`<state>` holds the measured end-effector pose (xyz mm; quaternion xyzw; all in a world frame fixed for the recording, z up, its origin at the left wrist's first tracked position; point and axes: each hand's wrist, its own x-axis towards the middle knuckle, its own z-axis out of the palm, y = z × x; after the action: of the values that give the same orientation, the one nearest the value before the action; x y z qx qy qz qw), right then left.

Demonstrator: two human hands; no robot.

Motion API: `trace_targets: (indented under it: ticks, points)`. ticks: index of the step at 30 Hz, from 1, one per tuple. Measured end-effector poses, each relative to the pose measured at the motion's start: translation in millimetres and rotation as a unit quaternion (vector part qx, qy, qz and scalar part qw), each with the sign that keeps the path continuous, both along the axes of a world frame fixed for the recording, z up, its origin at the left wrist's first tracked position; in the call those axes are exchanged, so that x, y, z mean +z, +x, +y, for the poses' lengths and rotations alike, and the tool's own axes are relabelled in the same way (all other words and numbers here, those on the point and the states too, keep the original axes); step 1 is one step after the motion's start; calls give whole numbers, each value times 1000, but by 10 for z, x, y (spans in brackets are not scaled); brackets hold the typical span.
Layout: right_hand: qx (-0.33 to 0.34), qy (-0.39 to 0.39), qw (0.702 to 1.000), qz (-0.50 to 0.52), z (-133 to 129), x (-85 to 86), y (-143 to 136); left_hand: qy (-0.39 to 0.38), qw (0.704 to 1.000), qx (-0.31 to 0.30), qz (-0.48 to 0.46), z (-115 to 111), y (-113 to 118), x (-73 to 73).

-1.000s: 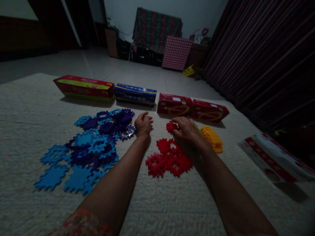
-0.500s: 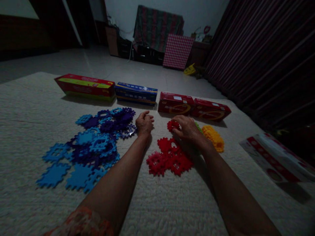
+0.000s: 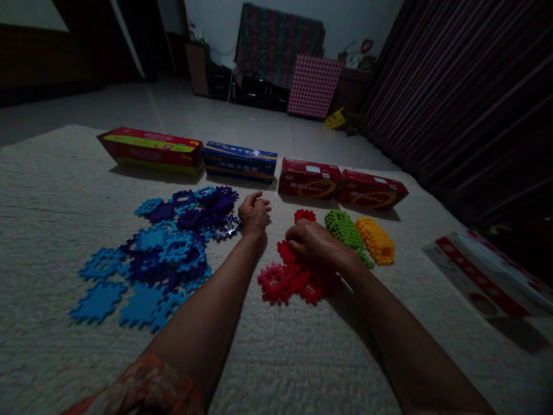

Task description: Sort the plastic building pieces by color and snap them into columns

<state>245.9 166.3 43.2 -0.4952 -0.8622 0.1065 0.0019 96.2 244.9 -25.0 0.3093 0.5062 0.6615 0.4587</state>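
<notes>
My right hand (image 3: 313,242) is over the pile of red interlocking plastic tiles (image 3: 311,285), fingers bent down and closed at a red tile (image 3: 284,252) on its far left side; the fingertips are partly hidden. Just beyond that hand lies a separate red tile (image 3: 305,215). My left hand (image 3: 254,213) rests on its side on the mat, fingers loosely bent and apart, with nothing in them. Close on its left spreads a heap of light blue tiles (image 3: 151,239) and dark purple tiles (image 3: 220,202).
Rows of green tiles (image 3: 344,227) and yellow tiles (image 3: 375,239) sit right of my right hand. Across the back stand a red-and-yellow box (image 3: 151,151), a blue box (image 3: 239,162) and two red boxes (image 3: 309,180). A white-and-red box (image 3: 488,276) stands at the right.
My right hand has moved from the separate red tile toward me, onto the red pile. That tile stays behind, and the green row is uncovered. My left hand has barely moved.
</notes>
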Motion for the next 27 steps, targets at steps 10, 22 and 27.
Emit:
trace_targets:
  ticks: [10,22,27]
  points:
    - [-6,38,985,166,49,-18,74,5,1000,6,-31,8,2,-10]
    - [45,48,986,153,65,-101,105,-12,999,23,-42,-28,-8,100]
    - [55,13,993,104,30,-100,12,-4,999,20,-42,-8,-6,52]
